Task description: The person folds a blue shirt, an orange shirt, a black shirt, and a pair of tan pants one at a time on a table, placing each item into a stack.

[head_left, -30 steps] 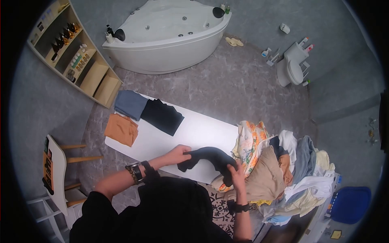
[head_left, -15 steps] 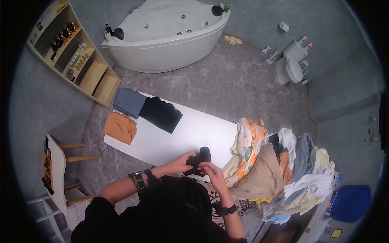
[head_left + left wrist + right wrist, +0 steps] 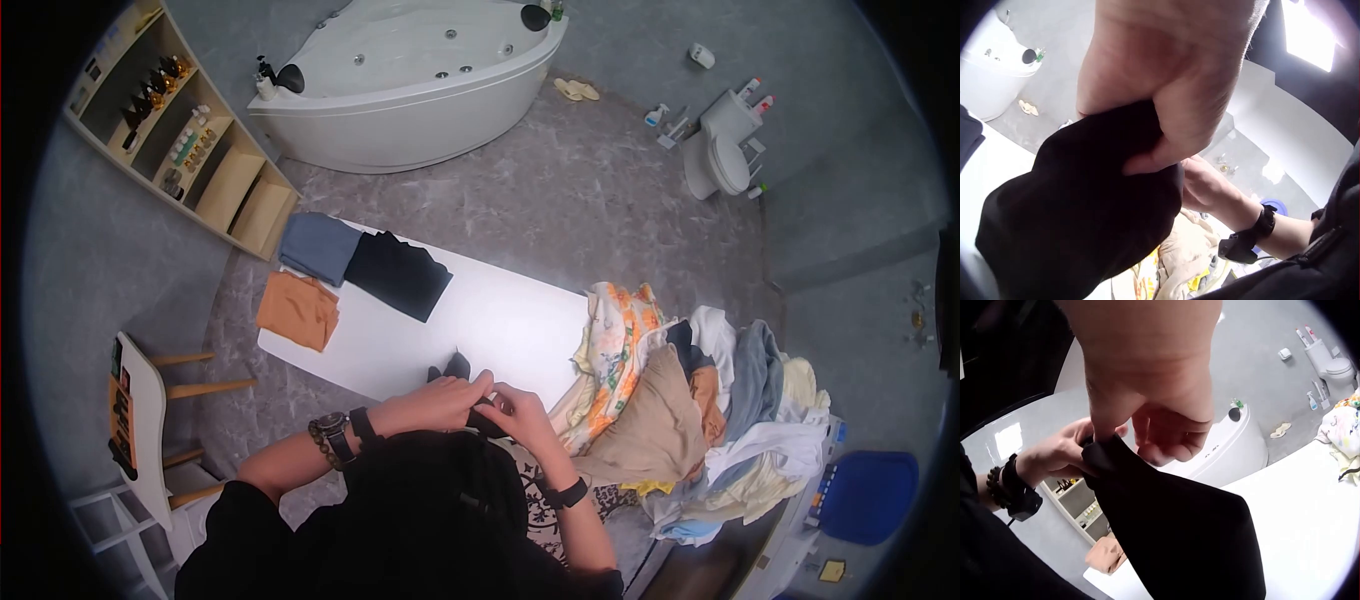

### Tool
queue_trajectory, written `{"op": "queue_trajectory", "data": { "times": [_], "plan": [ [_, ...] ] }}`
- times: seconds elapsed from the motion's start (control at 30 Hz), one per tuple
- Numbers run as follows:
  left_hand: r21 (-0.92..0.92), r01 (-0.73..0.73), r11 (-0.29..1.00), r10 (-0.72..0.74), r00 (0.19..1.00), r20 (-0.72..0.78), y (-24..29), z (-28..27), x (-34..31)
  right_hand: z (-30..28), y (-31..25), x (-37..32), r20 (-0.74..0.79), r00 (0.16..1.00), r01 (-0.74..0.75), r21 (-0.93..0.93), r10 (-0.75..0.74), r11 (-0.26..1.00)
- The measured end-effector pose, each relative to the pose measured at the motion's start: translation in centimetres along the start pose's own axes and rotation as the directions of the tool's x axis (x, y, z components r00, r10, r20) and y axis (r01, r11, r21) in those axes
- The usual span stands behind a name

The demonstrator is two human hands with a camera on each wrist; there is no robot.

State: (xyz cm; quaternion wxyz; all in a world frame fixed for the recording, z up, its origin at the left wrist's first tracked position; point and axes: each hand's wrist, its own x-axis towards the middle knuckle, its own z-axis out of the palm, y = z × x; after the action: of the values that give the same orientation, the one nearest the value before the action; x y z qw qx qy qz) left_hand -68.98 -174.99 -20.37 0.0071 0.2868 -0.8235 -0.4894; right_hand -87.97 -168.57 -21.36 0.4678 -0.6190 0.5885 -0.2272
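Note:
A soft black cloth, doubled over, hangs between my two hands close above the front edge of the white table. My left hand grips its upper part, the thumb lying across the fabric in the left wrist view, where the black cloth spreads out below. Opposite it, my right hand pinches a top corner of the black cloth near the left hand. I cannot tell which kind of garment it is.
Folded grey-blue, black and orange garments lie at the table's left end. A heap of loose clothes covers the right end. Beyond stand a shelf, a bathtub and a toilet; a chair is at left.
The black cloth was stretched in an arc between spread hands, then gathered and folded shorter. The right hand has moved left, beside the left hand. The folded garments stay put.

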Motion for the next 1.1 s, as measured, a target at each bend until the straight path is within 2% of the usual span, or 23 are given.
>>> {"op": "queue_trajectory", "data": {
  "times": [0.07, 0.13, 0.2, 0.27, 0.33, 0.4, 0.47, 0.53, 0.6, 0.73, 0.8, 0.87, 0.9, 0.93, 1.0, 1.03, 1.07, 1.1],
  "plan": [
    [0.032, -0.031, 0.999, 0.032, 0.999, -0.041, -0.3, 0.1, -0.1, 0.8, 0.7, 0.1, -0.006, 1.0, -0.03, -0.067, 0.029, 0.997],
    [0.068, -0.062, 0.996, 0.068, 0.995, -0.078, 0.3, -0.4, 0.0, 1.4, 1.4, 0.4, -0.108, 0.969, 0.163, -0.395, -0.222, 0.904],
    [0.029, -0.007, 1.0, 0.007, 1.0, 0.007, 1.5, -1.3, 0.3, 2.3, 2.1, 1.0, -0.12, 0.972, 0.147, -0.359, -0.202, 0.922],
    [0.056, 0.021, 0.998, -0.022, 1.0, 0.016, 1.7, -1.1, 0.6, 3.3, 2.4, 1.4, -0.129, 0.974, 0.135, -0.321, -0.184, 0.938],
    [0.085, 0.048, 0.995, -0.05, 0.998, 0.025, 1.8, -1.0, 0.6, 4.5, 2.6, 1.3, -0.198, 0.972, 0.1, -0.123, -0.123, 0.987],
    [0.208, -0.059, 0.976, 0.073, 0.995, -0.062, 1.8, -1.0, 0.2, 4.9, 3.6, 1.4, -0.24, 0.963, 0.087, -0.166, -0.125, 0.982],
    [0.232, -0.071, 0.97, 0.09, 0.994, -0.07, 1.7, -1.3, -0.1, 4.1, 4.1, 1.3, -0.307, 0.95, -0.052, -0.308, -0.047, 0.95],
    [0.254, -0.082, 0.964, 0.106, 0.991, -0.08, 1.4, -1.5, -0.2, 2.7, 4.6, 0.9, -0.403, 0.915, -0.143, -0.3, 0.011, 0.943],
    [0.285, -0.041, 0.958, 0.063, 0.996, -0.068, 1.0, -1.4, -0.3, 1.2, 5.0, 0.5, -0.467, 0.884, -0.172, -0.291, 0.017, 0.941],
    [0.232, -0.039, 0.972, 0.07, 0.99, -0.126, 0.5, -1.5, 0.1, -2.1, 3.0, -0.8, -0.458, 0.889, -0.14, -0.31, -0.019, 0.94],
    [0.22, 0.02, 0.975, 0.004, 0.994, -0.11, 0.9, -2.4, 0.3, -3.4, 1.4, -1.5, -0.466, 0.884, -0.12, -0.139, 0.042, 0.983],
    [0.181, 0.061, 0.982, -0.041, 0.993, -0.112, 1.0, -3.4, 0.4, -3.7, 1.6, -1.5, -0.467, 0.884, -0.096, -0.183, 0.0, 0.978],
    [0.144, 0.099, 0.985, -0.083, 0.99, -0.111, 1.0, -3.7, 0.7, -3.8, 2.0, -1.4, -0.439, 0.897, -0.12, -0.13, 0.051, 0.984],
    [0.143, 0.094, 0.985, -0.078, 0.991, -0.113, 0.7, -3.7, 1.0, -4.0, 2.3, -1.2, -0.408, 0.907, -0.145, -0.079, 0.101, 0.986],
    [0.146, 0.042, 0.988, -0.011, 0.978, -0.209, -0.4, -3.6, 1.7, -4.1, 3.0, -0.5, -0.442, 0.894, -0.11, -0.071, 0.068, 0.991],
    [0.227, 0.033, 0.973, 0.022, 0.972, -0.235, -0.2, -4.2, 1.9, -4.3, 2.6, 0.0, -0.474, 0.88, -0.075, -0.057, 0.039, 0.995],
    [0.226, 0.036, 0.974, 0.02, 0.97, -0.24, -0.2, -4.6, 2.1, -4.5, 2.2, 0.2, -0.471, 0.882, -0.072, -0.06, 0.036, 0.996],
    [0.252, -0.035, 0.967, 0.114, 0.946, -0.305, -0.3, -4.9, 2.3, -4.8, 1.6, 0.2, -0.524, 0.851, -0.057, -0.03, 0.033, 0.998]
  ]
}}
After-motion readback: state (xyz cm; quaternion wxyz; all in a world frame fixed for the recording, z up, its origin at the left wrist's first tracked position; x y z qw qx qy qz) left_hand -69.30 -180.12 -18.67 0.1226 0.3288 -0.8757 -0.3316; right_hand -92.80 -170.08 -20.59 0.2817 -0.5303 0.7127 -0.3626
